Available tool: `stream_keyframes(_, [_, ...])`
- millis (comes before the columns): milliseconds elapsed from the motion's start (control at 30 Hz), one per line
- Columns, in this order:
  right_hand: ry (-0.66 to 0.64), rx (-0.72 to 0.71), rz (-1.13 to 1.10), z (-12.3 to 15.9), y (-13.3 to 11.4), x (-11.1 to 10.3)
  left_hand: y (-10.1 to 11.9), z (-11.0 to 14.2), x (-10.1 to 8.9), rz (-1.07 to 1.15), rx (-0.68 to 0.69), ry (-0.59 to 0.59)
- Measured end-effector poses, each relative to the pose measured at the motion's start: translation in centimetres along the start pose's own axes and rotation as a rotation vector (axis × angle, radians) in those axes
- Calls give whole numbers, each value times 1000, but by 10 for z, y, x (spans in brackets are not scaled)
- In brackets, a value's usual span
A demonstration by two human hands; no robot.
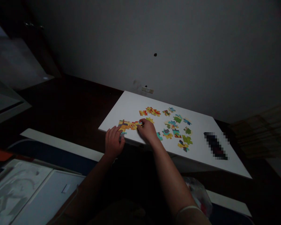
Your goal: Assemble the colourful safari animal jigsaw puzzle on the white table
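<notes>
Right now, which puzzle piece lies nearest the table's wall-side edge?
The light-blue piece, right beside the red-and-green piece. Every other one, including those in the orange cluster, sits farther in.

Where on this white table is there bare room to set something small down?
On the white table, left of the orange puzzle pieces toward the far-left corner, and between the green pieces and the pixelated dark object. It's crowded mid-table among loose pieces, and near the front-left, where the left hand and right hand are at the puzzle strip.
</notes>
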State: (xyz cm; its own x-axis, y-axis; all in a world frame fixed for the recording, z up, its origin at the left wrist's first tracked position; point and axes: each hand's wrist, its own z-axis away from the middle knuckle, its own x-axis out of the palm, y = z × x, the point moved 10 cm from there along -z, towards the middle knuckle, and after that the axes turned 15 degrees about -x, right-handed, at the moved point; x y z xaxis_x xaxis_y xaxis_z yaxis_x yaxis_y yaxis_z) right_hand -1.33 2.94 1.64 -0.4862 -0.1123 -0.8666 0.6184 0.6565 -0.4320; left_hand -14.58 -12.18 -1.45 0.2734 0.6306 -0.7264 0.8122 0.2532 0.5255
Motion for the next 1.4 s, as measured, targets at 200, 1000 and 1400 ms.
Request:
stream_keyframes(200, [-74,7,114,3,-5,1,-3,0,3,23,22,11])
stream_keyframes(1000, [4,-256,230,50,-70,1,2,-3,2,-3,-2,22])
stream_keyframes(1400, [53,-232,198,56,-62,-5,9,-4,-1,-45,9,14])
